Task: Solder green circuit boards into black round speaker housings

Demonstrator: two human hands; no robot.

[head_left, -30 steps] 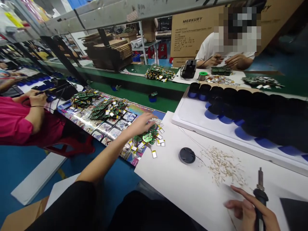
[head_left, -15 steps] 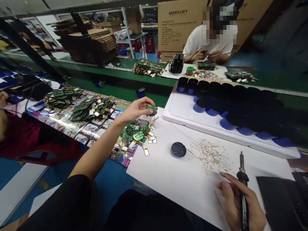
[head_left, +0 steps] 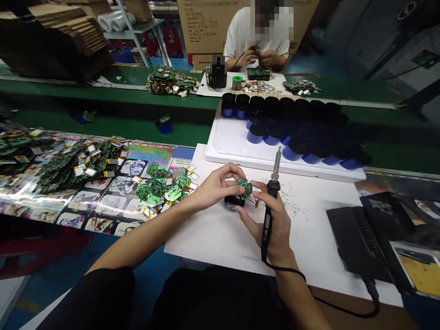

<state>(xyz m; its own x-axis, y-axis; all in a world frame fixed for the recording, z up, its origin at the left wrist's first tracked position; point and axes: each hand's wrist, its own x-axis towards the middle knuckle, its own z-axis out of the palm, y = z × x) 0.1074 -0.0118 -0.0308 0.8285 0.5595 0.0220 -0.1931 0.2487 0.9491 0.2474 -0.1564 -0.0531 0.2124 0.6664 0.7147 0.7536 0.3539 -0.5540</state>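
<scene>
My left hand (head_left: 216,185) pinches a small round green circuit board (head_left: 244,187) above the white work sheet (head_left: 309,238). My right hand (head_left: 271,224) grips a black soldering iron (head_left: 270,201) with its metal tip pointing up, and its fingertips touch the board. A black round part (head_left: 232,203) lies just under the board. A pile of green boards with silver cells (head_left: 161,188) sits left of my left hand.
Black and blue cylinders (head_left: 292,126) stand on a white foam tray (head_left: 233,142) behind. More boards (head_left: 62,158) cover the picture sheet at left. A black unit (head_left: 360,238) lies at right. A person across the green bench (head_left: 137,98) handles small parts.
My left hand lifted a board from the pile and carried it right to the sheet's middle. My right hand raised the iron and moved left to meet it. The view swung right.
</scene>
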